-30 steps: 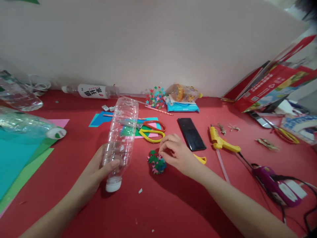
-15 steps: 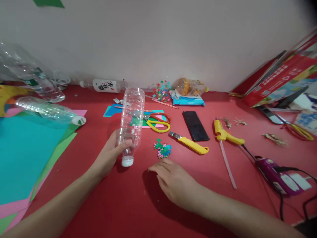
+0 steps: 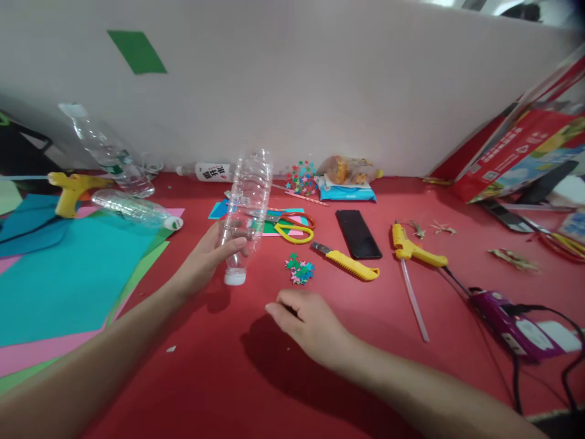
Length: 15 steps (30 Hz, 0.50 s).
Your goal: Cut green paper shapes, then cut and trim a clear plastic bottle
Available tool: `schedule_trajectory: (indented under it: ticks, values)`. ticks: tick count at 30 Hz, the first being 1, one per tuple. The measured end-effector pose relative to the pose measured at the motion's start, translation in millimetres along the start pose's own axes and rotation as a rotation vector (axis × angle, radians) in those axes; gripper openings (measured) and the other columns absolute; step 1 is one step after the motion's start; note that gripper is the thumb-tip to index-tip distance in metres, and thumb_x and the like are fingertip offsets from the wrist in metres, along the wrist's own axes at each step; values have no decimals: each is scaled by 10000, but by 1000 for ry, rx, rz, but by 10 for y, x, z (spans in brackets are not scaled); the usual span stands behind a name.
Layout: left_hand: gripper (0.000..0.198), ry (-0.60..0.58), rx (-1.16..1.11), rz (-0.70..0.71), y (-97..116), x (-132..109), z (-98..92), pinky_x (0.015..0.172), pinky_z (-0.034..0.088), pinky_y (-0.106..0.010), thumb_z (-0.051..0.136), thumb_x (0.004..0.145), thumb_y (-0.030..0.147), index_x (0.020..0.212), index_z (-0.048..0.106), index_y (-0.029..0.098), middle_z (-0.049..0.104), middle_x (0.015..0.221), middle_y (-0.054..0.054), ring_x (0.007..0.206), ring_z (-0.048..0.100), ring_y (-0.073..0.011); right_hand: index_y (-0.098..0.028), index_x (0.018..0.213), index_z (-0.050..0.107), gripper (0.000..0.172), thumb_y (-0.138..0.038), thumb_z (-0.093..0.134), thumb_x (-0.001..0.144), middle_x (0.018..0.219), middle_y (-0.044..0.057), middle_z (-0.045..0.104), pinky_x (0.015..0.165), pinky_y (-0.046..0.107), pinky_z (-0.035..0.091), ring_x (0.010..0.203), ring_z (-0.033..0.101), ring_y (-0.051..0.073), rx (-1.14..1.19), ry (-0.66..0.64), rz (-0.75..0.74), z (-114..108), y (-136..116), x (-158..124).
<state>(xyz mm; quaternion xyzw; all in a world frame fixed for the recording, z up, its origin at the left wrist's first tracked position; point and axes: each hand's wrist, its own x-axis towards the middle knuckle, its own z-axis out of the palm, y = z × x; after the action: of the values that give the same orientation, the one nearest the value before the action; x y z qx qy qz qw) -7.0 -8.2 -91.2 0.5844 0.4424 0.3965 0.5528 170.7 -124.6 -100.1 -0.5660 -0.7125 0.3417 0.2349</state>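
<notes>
A clear plastic bottle (image 3: 250, 195) with a white cap is tilted cap-down toward me, just above the red table. My left hand (image 3: 212, 251) is closed around its lower part near the cap end. My right hand (image 3: 311, 322) hovers over the table with curled fingers and thumb drawn in; what they hold, if anything, is hidden. Just beyond it lies a small pile of colored paper stars (image 3: 299, 269). Behind the pile are a yellow utility knife (image 3: 351, 265) and scissors (image 3: 295, 233) with red and yellow handles, partly seen behind the bottle.
A black phone (image 3: 359, 234), a yellow glue gun (image 3: 420, 251) and a purple power strip (image 3: 512, 323) lie to the right. Colored paper sheets (image 3: 68, 292), another bottle (image 3: 130, 207) and a second glue gun (image 3: 70, 190) are at left. A blue packet (image 3: 347, 192) lies by the wall.
The view has shifted, showing more of the left side and wall. My right hand has curled its fingers and drawn back slightly from the star pile. The bottle stays in my left hand.
</notes>
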Motion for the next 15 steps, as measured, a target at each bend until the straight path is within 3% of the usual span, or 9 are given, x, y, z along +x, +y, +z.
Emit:
schedule_trajectory:
  ticks: [2, 3, 5, 6, 8, 12, 13, 15]
  values:
    - [318, 20, -30, -6, 7, -8, 6, 617, 456, -278, 726, 765, 412, 991, 632, 209, 651, 832, -20, 721, 596, -180, -182, 745, 601, 151, -161, 588, 894, 761, 11, 685, 549, 227, 420, 659, 610, 145, -9, -58, -88, 35, -88, 10]
    - [319, 30, -45, -12, 13, -11, 15, 609, 451, -269, 725, 765, 407, 991, 634, 200, 649, 839, -20, 706, 590, -168, -184, 889, 637, 80, -118, 610, 854, 904, 36, 720, 601, 226, 466, 763, 651, 164, 2, -112, -185, 75, -143, 11]
    - [325, 34, -53, -25, 38, -16, 42, 604, 444, -259, 721, 770, 401, 996, 636, 184, 645, 850, -26, 695, 578, -154, -160, 1217, 581, 433, -90, 654, 796, 1216, 112, 679, 774, 247, 523, 1031, 655, 215, -16, -234, -361, 200, -258, 29]
    - [333, 31, -47, -30, 58, -19, 60, 614, 449, -261, 722, 767, 402, 1000, 636, 180, 647, 859, -29, 704, 578, -155, -141, 1300, 535, 509, -108, 656, 807, 1288, 139, 647, 858, 275, 521, 1120, 628, 236, -55, -271, -408, 284, -313, 53]
    - [356, 23, -36, -32, 108, -27, 96, 631, 459, -272, 734, 748, 405, 1009, 633, 183, 650, 854, -29, 720, 583, -166, -117, 1277, 567, 454, -195, 670, 842, 1252, 144, 673, 937, 344, 501, 1157, 606, 270, -157, -217, -418, 477, -400, 137]
    - [388, 4, -7, -37, 165, -40, 119, 639, 472, -301, 746, 723, 437, 1021, 629, 217, 657, 866, -30, 731, 597, -191, -341, 944, 697, 196, -508, 649, 854, 902, -75, 752, 754, 254, 526, 895, 687, 184, -201, -343, -717, 683, -327, 349]
    - [395, 2, 7, -40, 158, -40, 107, 652, 479, -309, 747, 720, 448, 1025, 629, 228, 661, 886, -31, 747, 604, -198, -345, 880, 694, 183, -506, 608, 886, 823, -96, 741, 707, 238, 514, 827, 686, 169, -267, -279, -682, 633, -228, 381]
    - [420, -3, 52, -53, 119, -42, 70, 698, 494, -329, 750, 715, 461, 1052, 626, 244, 671, 944, -36, 808, 624, -220, -303, 861, 685, 153, -404, 588, 923, 805, -53, 733, 667, 242, 491, 781, 669, 177, -445, 15, -476, 391, 65, 391]
